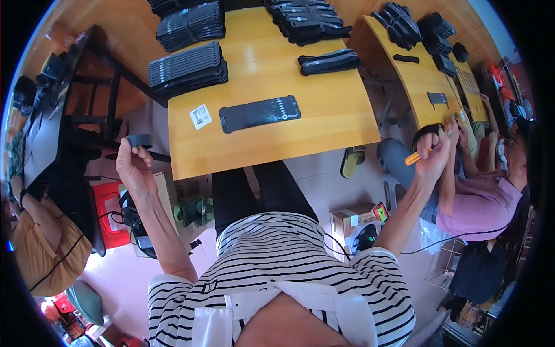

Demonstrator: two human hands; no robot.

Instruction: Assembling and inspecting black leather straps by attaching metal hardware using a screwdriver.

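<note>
My left hand is raised off the table's left front corner, its fingers closed on a curved black strip. Out to the right, beyond the table's edge, my right hand is closed round a slim yellow-handled tool; its working end is hidden. A black band also curves round the fingers of that hand. Between the hands, a flat black strap bundle with pale printed marks lies on the yellow table. A white label lies just left of it.
Stacks of black straps stand at the table's back left and back right, with a smaller black bundle nearer. Co-workers sit on both sides: a pink shirt right, a tan garment left. A second yellow table stands right.
</note>
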